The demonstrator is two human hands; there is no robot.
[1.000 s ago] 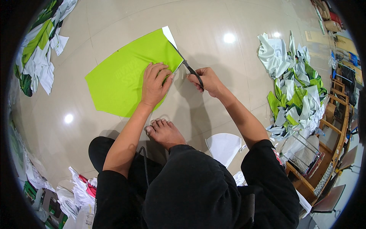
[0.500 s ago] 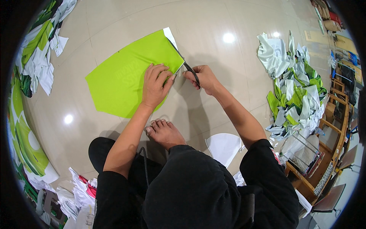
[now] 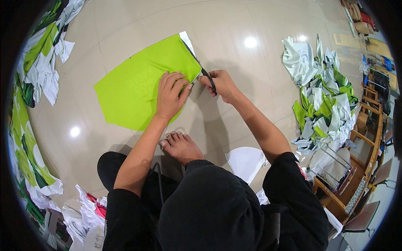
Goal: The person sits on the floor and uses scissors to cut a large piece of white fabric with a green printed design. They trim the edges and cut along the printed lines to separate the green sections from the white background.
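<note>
A lime-green fabric panel (image 3: 130,92) lies flat on the floor in front of me, with a white layer showing along its right edge. My left hand (image 3: 170,94) rests palm down on its right part, the fingers spread a little and pressing the cloth. In my right hand (image 3: 223,86) is a pair of black-handled scissors (image 3: 205,73), held at the panel's right corner. Their dark blades run up along the right edge, partly hidden by the cloth.
Beside my right elbow lies a white cut piece (image 3: 246,162). A heap of green and white scraps (image 3: 331,98) sits at the right, near a wooden frame (image 3: 363,167). More printed cloth (image 3: 31,146) lies along the left. My bare foot (image 3: 183,147) stands just below the panel.
My right hand and the scissors have shifted slightly left, toward the panel. My left hand stays put. At the far left, the printed cloth lies differently, showing a dark green band.
</note>
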